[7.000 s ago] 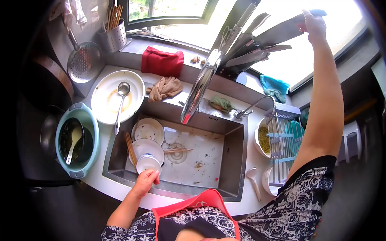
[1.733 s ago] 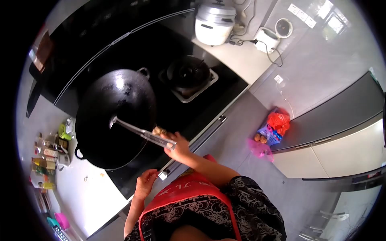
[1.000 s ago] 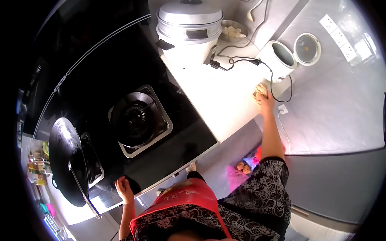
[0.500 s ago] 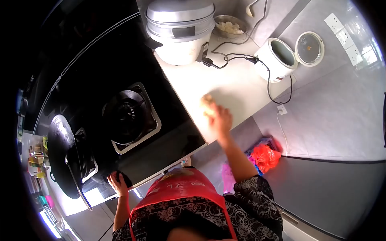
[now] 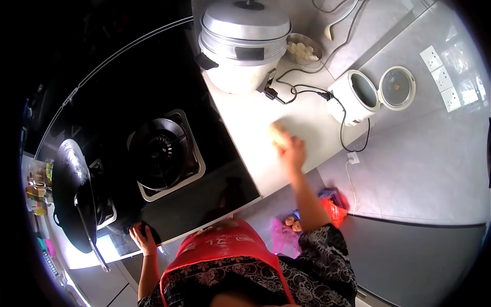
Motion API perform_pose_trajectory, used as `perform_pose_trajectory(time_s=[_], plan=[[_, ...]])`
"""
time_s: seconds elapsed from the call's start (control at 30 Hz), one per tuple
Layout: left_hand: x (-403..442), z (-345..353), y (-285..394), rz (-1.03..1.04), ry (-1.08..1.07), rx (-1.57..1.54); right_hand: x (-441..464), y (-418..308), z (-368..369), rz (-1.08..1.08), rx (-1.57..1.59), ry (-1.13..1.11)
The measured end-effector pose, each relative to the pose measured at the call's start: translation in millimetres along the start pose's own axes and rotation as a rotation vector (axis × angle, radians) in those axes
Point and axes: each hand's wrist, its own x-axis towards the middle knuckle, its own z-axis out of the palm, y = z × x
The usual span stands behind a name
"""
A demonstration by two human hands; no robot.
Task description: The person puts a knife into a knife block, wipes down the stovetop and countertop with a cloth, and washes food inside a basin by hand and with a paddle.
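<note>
R. hand point(image 5: 292, 153) found over white counter point(image 5: 245, 117), R of the cooktop. Fingers closed on crumpled tan cloth point(image 5: 277, 133); hand & cloth blurred, so exact grip and cloth-to-counter contact can't be confirmed. L. hand point(image 5: 143, 239) rested at front edge of black glass cooktop point(image 5: 204, 192), fingers slightly apart; nature of dark patch beside them can't be determined.

Bare gas burner point(image 5: 163, 153) noted mid-cooktop. Black wok point(image 5: 69, 179) tilted at far L, w/ long-handled metal utensil point(image 5: 88, 230) laid in it, handle projecting over rim.

Back of counter: lg. rice cooker point(image 5: 238, 74), steel lid on; steel bowl point(image 5: 304, 51) w/ white food pieces, placed just beside it. Sm. white rice cooker point(image 5: 353, 97) stood nr. the wall, lid swung open; black power cord point(image 5: 343, 128) looped in front. Ladle point(image 5: 337, 23) hung on wall above; sockets point(image 5: 441, 79) fitted further R.

Below counter: pink plastic bag point(image 5: 284, 238) & red plastic bag point(image 5: 335, 212) seen nr. the R. arm.
</note>
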Motion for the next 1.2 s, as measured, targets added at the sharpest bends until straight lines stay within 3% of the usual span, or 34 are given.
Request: perform_pose_trajectory(time_s=[0.1, 0.2, 0.37, 0.43, 0.47, 0.73, 0.77, 0.87, 0.93, 1.13, 1.2], plan=[[0.2, 3.4, -1.2, -0.013, 0.015, -0.005, 70.4, 71.9, 0.6, 0.353, -0.213, 0.028], [-1.2, 2.6, -2.9, 0.008, 0.015, 0.056, 93.7, 74.7, 28.8, 0.465, -0.192, 0.094], [-0.8, 2.0, -2.4, 0.009, 0.013, 0.075, 58.5, -60.4, 45.7, 0.103, -0.009, -0.120], [-0.4, 0.6, -2.6, -0.040, -0.015, 0.076, 51.9, -107.6, 46.7, 0.003, -0.021, -0.087], [-0.9, 1.4, -4.0, -0.009, -0.005, 0.094, 60.0, -119.4, 45.0, 0.053, 0.028, -0.089], [3.6, -3.8, 5.4, -0.022, -0.032, 0.085, 111.6, -157.5, 71.1, -0.123, 0.419, -0.169], [3.6, -3.3, 4.9, -0.025, -0.031, 0.082, 109.8, -153.0, 62.0, -0.184, 0.471, -0.310], [6.2, -3.8, 9.5, -0.032, -0.019, 0.073, 77.5, -155.3, 44.3, -0.299, 0.404, -0.374], [5.2, -4.5, 9.7, -0.052, -0.023, 0.068, 67.0, -159.5, 46.4, -0.294, 0.341, -0.257], [6.3, -5.5, 10.4, -0.018, -0.011, 0.083, 129.4, -214.0, 103.5, -0.427, 0.222, -0.124], [7.4, -6.1, 12.1, -0.017, -0.016, 0.080, 149.4, -245.5, 108.5, -0.370, 0.186, -0.233]])
